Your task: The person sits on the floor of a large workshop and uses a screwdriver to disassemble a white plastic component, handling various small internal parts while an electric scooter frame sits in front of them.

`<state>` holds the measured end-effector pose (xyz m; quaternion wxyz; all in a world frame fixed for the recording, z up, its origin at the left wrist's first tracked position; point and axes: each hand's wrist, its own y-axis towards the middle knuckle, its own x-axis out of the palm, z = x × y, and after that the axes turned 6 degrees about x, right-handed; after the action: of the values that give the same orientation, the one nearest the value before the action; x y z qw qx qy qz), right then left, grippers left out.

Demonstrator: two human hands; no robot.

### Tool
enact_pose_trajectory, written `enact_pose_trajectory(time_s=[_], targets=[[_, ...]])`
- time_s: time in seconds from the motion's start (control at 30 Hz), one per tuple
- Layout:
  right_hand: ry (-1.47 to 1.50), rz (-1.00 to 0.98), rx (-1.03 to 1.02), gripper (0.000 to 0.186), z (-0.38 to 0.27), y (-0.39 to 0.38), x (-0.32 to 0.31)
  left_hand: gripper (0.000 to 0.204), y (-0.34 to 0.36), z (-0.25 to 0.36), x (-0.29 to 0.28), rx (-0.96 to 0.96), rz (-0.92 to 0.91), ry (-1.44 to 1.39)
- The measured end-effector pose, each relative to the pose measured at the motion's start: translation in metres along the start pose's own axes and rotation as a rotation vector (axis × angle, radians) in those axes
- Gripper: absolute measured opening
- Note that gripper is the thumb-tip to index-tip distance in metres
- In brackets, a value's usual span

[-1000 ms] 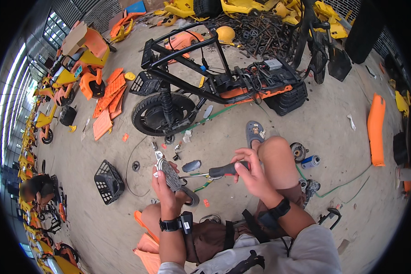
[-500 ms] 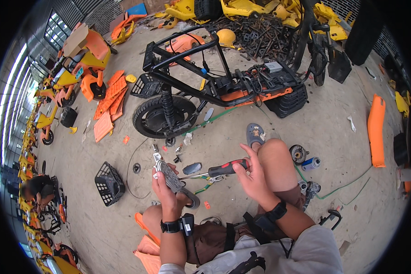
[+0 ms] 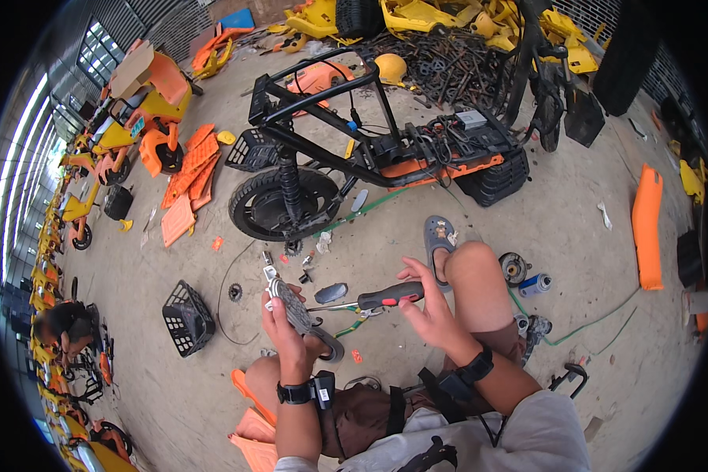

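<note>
My left hand is closed around a grey ribbed pedal, which has a silver metal arm at its far end. In my right hand is a screwdriver with a black and red handle, held near its butt end between thumb and fingers; the index finger is raised off it. The shaft points left at the pedal's side, and I cannot tell whether its tip touches. On the floor beneath the shaft lie pliers with green and yellow handles.
Ahead stands a black scooter frame with its wheel. A black basket lies left, a spray can and an orange panel right. Small parts and a dark oval piece lie nearby. Another person works far left.
My right hand has moved slightly and its fingers have shifted on the screwdriver. The handle looks turned, its red patches showing differently. My left hand keeps the pedal in nearly the same place.
</note>
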<state>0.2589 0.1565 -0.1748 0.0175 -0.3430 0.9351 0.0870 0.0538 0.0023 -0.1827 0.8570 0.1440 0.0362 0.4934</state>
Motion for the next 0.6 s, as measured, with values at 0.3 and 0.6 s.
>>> enact_pose_trajectory(time_s=[0.3,0.6], targets=[[-0.054,-0.021,-0.011,0.061,-0.003,0.003,-0.002,0.05,0.001,0.004,0.0,-0.013,0.023,-0.089],[0.006,-0.051,0.086,0.062,-0.006,0.001,-0.003,0.048,0.003,0.011,0.004,-0.047,0.028,-0.118]])
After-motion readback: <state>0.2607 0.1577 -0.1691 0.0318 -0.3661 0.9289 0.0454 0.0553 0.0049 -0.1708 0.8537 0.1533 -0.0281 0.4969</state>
